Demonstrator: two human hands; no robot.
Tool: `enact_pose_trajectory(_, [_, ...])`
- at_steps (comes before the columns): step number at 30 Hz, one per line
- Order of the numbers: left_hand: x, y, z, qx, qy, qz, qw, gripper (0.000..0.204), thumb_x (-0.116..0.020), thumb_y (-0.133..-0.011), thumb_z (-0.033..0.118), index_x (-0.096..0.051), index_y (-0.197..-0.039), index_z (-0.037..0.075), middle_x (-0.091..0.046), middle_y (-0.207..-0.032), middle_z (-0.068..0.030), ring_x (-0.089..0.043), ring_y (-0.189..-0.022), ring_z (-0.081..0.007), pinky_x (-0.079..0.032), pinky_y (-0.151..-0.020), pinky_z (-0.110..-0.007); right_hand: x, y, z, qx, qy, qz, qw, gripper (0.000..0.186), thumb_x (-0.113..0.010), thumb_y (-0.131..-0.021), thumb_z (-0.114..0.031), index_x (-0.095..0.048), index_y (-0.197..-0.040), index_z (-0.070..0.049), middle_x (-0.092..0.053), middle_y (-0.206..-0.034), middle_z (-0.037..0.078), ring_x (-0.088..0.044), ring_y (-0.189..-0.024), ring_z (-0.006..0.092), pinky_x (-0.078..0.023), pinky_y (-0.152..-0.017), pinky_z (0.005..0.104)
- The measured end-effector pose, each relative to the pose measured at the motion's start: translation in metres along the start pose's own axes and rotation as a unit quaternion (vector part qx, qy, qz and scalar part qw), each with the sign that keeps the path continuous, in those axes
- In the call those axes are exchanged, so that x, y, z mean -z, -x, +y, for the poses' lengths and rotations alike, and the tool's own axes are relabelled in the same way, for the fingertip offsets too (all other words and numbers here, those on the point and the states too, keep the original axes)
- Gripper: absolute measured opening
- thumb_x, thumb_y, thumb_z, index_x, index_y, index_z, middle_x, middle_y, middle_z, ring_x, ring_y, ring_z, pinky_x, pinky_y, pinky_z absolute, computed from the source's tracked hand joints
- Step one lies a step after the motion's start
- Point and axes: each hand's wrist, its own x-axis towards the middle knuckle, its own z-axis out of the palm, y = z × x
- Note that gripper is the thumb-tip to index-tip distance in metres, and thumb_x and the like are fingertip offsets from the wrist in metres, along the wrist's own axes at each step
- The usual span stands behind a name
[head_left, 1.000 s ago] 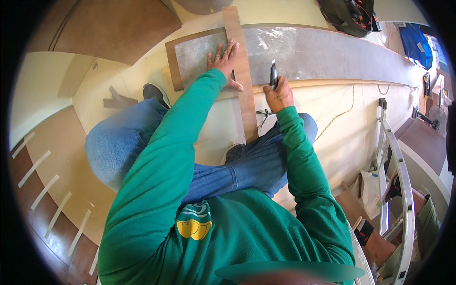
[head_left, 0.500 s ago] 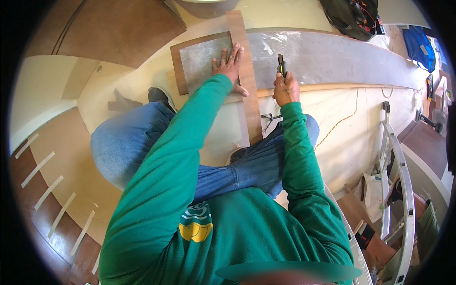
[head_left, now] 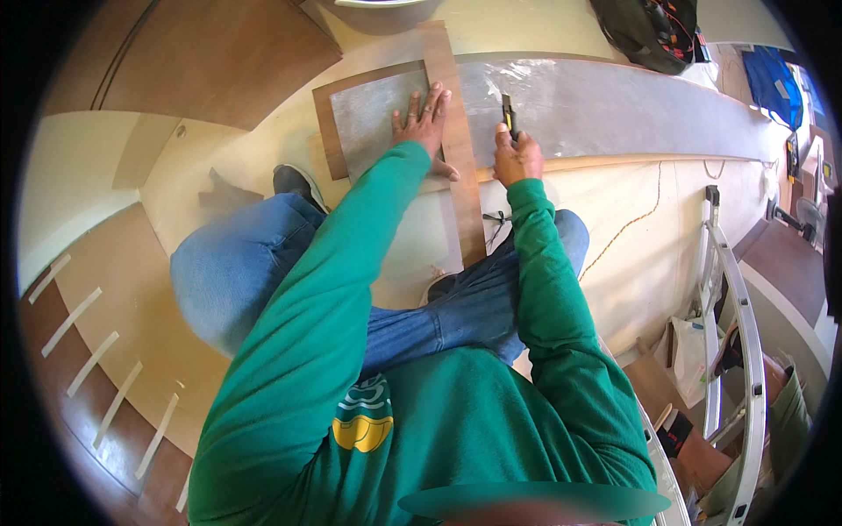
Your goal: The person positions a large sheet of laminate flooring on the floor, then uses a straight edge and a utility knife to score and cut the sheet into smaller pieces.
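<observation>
My left hand lies with its fingers spread on a grey sheet with a brown border, its fingertips and thumb against a narrow brown wooden strip. That strip lies crosswise over the sheet and runs toward my knee. In my right hand is a yellow and black utility knife, gripped with the blade end pointing away from me. The knife is just right of the strip, over a long grey board that stretches to the far right.
A brown panel is at the far left, a dark tool bag at the far right. An aluminium ladder stands right, with another person's leg beside it. A twisted cord crosses the pale floor. White tape strips mark a brown board.
My right hand has moved slightly left with the utility knife, closer to the wooden strip. My left hand stays in place on the sheet.
</observation>
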Motion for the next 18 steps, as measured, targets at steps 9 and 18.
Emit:
enact_pose_trajectory(9, [-0.005, -0.007, 0.003, 0.006, -0.006, 0.0, 1.0, 0.168, -0.098, -0.042, 0.058, 0.012, -0.164, 0.021, 0.015, -0.172, 0.0012, 0.003, -0.159, -0.0367, -0.011, -0.124, -0.065, -0.029, -0.025, -0.025, 0.159, 0.077, -0.006, 0.984, 0.028, -0.057, -0.094, -0.017, -0.052, -0.113, 0.004, -0.066, -0.098, 0.037, -0.063, -0.097, 0.0556, -0.049, -0.085, 0.0611])
enact_pose_trajectory(18, [0.004, -0.005, 0.013, 0.002, -0.011, -0.007, 1.0, 0.165, -0.098, -0.044, 0.057, 0.008, -0.164, 0.018, 0.01, -0.173, -0.0024, 0.001, -0.158, -0.038, -0.013, -0.123, -0.066, -0.054, -0.051, -0.037, 0.155, 0.089, -0.014, 0.984, 0.026, -0.054, -0.097, -0.021, -0.053, -0.107, 0.002, -0.067, -0.097, 0.036, -0.064, -0.094, 0.0554, -0.051, -0.085, 0.0605])
